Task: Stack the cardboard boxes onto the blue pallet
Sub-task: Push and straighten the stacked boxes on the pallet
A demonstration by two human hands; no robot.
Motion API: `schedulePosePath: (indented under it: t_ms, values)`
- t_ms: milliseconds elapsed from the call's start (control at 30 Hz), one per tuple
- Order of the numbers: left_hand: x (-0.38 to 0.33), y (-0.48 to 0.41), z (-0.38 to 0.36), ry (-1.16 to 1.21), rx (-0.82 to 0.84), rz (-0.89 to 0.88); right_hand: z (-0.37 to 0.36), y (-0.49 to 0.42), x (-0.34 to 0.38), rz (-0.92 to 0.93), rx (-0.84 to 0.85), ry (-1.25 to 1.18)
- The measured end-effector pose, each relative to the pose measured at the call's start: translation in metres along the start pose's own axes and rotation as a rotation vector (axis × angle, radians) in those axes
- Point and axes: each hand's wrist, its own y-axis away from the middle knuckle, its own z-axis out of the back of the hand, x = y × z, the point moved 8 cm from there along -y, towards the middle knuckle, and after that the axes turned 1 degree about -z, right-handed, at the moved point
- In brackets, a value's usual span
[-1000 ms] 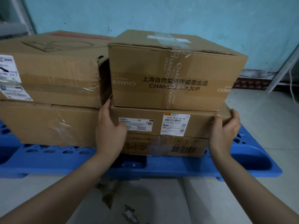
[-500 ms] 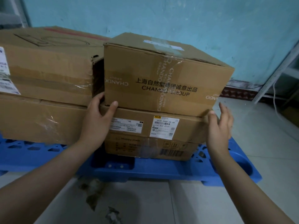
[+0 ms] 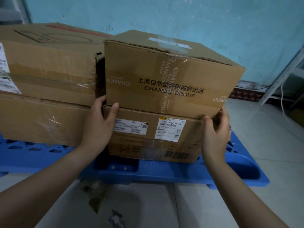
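Note:
The blue pallet [image 3: 164, 175] lies on the floor and carries two stacks of cardboard boxes. In the right stack, the printed Chando box [image 3: 172, 76] sits on a flatter labelled box [image 3: 153, 127], which rests on a bottom box [image 3: 153, 150]. My left hand [image 3: 98, 124] grips the Chando box's lower left corner, fingers tucked behind its side and thumb on the seam below it. My right hand [image 3: 215, 130] wraps the lower right corner, where the Chando box overhangs the labelled box. The right end of the labelled box is hidden by that hand.
A large upper box [image 3: 49, 63] on a long lower box [image 3: 41, 120] fills the pallet's left side, close against the right stack. A teal wall stands behind. A white metal rack leg [image 3: 283, 74] and a cable are at the right. Tape scraps lie on the floor [image 3: 102, 203].
My right hand, which had lifted off with fingers spread, has closed again on the stack's right corner. My left hand slid up to the Chando box's lower corner.

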Motion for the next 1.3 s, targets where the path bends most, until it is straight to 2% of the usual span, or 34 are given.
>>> schedulePosePath:
  t_ms: [400, 633, 767, 933, 1067, 1167, 1300]
  values:
    - [-0.005, 0.002, 0.002, 0.008, -0.01, 0.008, 0.001, 0.008, 0.002, 0.013, -0.001, -0.023]
    - [-0.058, -0.022, 0.012, 0.12, -0.107, -0.081, 0.023, -0.013, 0.016, -0.03, -0.074, -0.191]
    - [-0.077, -0.034, 0.008, 0.215, -0.115, -0.062, 0.032, -0.032, 0.031, -0.028, -0.107, -0.222]
    - [-0.077, -0.031, 0.002, 0.208, -0.104, -0.094, 0.003, -0.024, 0.035, -0.013, 0.114, -0.123]
    - [-0.079, -0.03, 0.004, 0.205, -0.096, -0.101, -0.002, -0.016, 0.04, 0.025, 0.131, -0.112]
    - [-0.089, -0.024, 0.027, 0.241, -0.205, -0.207, 0.006, -0.008, 0.042, 0.073, 0.005, -0.122]
    - [-0.083, -0.03, 0.085, 0.289, -0.469, -0.297, 0.006, 0.02, 0.06, 0.217, -0.191, -0.11]
